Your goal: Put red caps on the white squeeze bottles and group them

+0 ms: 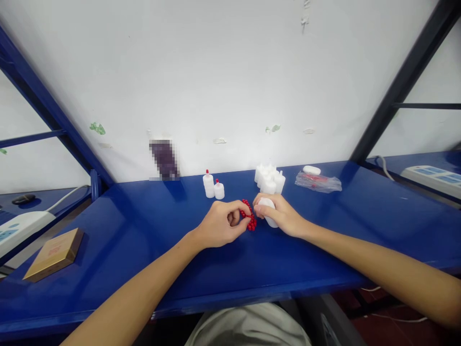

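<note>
My right hand (286, 216) is wrapped round a small white plastic bottle (268, 209) that is tilted with its flat base toward me; its nozzle end is hidden by the fingers. Just left of it, my left hand (222, 225) has thumb and forefinger pinched at a pile of small red caps (252, 225) on the table, seemingly on one cap. Behind the left hand stand upright white bottles with red tips, a taller-looking one (208, 186) and another (219, 191). Several white bottles with no red on their nozzles (268, 181) cluster behind my right hand.
A clear plastic bag (319, 182) with something red inside lies at the back right, a white oval object (311, 170) behind it. A gold box (54, 254) sits at the left. Power strips (25, 228) flank the blue table (144, 269); a white wall rises behind.
</note>
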The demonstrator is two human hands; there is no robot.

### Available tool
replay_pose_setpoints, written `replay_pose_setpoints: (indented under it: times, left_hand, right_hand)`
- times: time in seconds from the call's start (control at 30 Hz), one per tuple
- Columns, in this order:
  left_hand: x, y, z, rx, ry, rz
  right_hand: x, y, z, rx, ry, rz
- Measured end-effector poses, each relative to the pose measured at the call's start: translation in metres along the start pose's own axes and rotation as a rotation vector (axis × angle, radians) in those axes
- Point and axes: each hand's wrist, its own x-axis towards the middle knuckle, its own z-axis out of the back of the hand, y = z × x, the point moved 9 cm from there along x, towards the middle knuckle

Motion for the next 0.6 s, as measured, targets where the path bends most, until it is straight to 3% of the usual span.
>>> replay_pose_setpoints:
  times: [0.1,0.17,0.43,0.6]
  left_hand:
    - [0.0,-0.005,0.016,-0.069,-0.21,-0.003]
    - [0.0,-0.007,0.021,-0.092,-0.278,0.012]
    - [-0.002,-0.009,0.009,-0.104,-0.225,0.007]
    - [-0.002,-0.01,0.014,-0.114,-0.268,-0.001]
  right_hand:
    - [-0.001,-0.001,-0.006,-0.068,0.05,-0.025]
    - [-0.002,-0.001,-0.01,-0.083,0.083,-0.048]
    - [-0.003,0.017,-0.011,-0.146,0.075,0.095]
    - [-0.002,0.017,-0.014,-0.11,0.126,0.119]
